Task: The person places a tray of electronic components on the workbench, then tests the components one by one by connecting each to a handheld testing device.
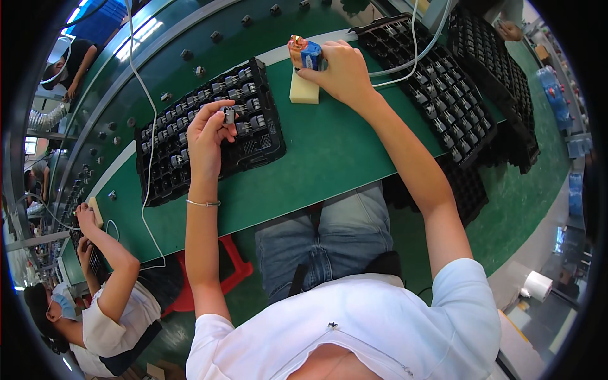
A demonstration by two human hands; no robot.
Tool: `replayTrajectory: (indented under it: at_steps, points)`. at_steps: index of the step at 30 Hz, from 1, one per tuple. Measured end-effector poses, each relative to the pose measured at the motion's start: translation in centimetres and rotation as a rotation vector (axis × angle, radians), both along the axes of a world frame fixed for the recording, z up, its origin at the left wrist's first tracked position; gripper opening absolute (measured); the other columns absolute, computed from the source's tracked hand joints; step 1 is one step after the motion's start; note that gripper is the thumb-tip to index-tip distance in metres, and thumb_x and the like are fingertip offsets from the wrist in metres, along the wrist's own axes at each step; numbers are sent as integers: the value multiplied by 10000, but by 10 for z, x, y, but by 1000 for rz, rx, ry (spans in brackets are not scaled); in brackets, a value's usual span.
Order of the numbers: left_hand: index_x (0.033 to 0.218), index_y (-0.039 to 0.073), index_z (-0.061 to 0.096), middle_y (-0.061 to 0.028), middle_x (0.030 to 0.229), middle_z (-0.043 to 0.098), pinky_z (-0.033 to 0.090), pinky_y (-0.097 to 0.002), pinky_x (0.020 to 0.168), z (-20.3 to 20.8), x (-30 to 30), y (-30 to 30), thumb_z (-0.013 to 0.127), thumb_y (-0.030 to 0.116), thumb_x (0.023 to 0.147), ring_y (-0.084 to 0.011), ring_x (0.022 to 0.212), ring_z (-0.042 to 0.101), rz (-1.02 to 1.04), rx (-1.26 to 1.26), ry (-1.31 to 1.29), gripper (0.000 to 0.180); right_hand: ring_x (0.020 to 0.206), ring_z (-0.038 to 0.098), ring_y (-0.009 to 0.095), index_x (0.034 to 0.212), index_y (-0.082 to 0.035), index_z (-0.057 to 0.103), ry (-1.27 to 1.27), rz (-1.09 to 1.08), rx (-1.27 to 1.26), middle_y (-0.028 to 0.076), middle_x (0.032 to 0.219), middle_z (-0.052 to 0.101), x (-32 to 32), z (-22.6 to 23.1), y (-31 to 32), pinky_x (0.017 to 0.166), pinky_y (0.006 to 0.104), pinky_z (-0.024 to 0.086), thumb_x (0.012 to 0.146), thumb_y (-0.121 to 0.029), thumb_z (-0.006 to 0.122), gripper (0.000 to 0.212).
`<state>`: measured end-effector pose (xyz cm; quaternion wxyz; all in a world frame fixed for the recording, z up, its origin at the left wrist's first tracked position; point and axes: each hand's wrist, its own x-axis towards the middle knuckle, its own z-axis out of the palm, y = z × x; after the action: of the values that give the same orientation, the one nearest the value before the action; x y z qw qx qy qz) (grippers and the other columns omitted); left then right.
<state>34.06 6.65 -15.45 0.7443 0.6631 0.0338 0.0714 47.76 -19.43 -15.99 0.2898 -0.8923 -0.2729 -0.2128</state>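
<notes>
My left hand point(212, 130) is closed, pinching a small grey metal part point(228, 114) between thumb and fingers. It is raised over a black tray point(273, 136) whose pockets hold many similar metal parts. My right hand point(342, 71) is wrapped round a small blue object with a coppery-orange end point(310, 56); its exact kind I cannot make out. Below that object a pale yellow foam block point(304, 90) lies on the green tabletop point(310, 158). Whether the blue object rests on the foam or hangs just above it, I cannot tell.
More filled black trays point(443, 101) lie to the right, with a stack of trays point(500, 82) beyond. A white cable point(149, 126) crosses the left tray. Loose metal parts stand along the far green conveyor point(253, 38). At the left, a co-worker point(114, 304) sits at the same table.
</notes>
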Motion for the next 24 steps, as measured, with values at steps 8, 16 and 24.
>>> replayTrajectory:
  at_steps: [8, 16, 24]
  points:
    - [1151, -21, 649, -81, 903, 669, 468, -199, 589, -4, -3, -1, 516, 123, 982, -82, 680, 587, -5, 3, 3, 259, 743, 577, 271, 696, -3, 624, -1, -11, -1, 100, 704, 571, -3, -7, 0, 661, 405, 461, 699, -399, 793, 430]
    - [1152, -15, 652, -73, 899, 670, 468, -197, 589, 1, 0, -2, 520, 128, 984, -74, 680, 586, -4, 5, -7, 257, 729, 571, 267, 690, -2, 622, 1, -4, 10, 95, 693, 561, 1, -2, 0, 646, 407, 459, 699, -397, 796, 432]
    - [1139, -9, 659, -71, 899, 671, 466, -192, 588, 0, 4, -4, 521, 128, 980, -71, 676, 585, -8, -2, 0, 251, 734, 571, 279, 706, -7, 624, 26, -3, 15, 106, 696, 559, 4, 0, -2, 649, 416, 458, 689, -386, 804, 419]
